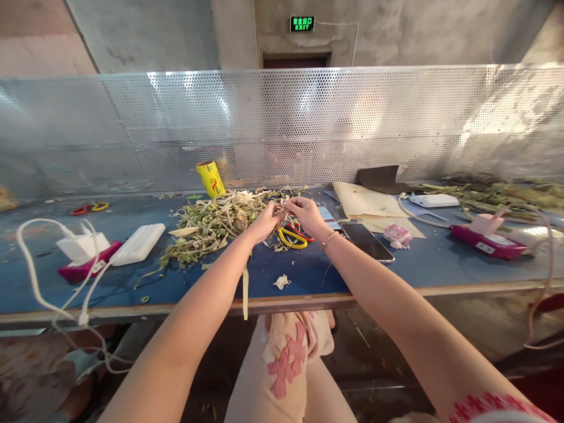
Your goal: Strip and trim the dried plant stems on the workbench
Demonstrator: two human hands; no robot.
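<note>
My left hand (267, 222) and my right hand (307, 214) meet over the blue table, fingertips pinched close together. Some small pale scraps show between them, too small to name. Left of my hands lies a heap of dried plant stalks and leaves (211, 226), with my left hand against its right edge. Just beneath the fingers rest scissors (292, 237) with yellow and red handles, their blades hidden. A pale strip (245, 294) hangs over the table's front edge, and a crumpled white scrap (282, 282) lies nearer me.
Behind the heap stands a yellow cardboard tube (211, 178). On the right are a phone (368, 242), a pink figurine (397, 236), paper sheets (370, 201) and a magenta power strip (489, 242). White cables trail from another strip (73, 270) at left. A perforated metal screen (282, 123) closes the back.
</note>
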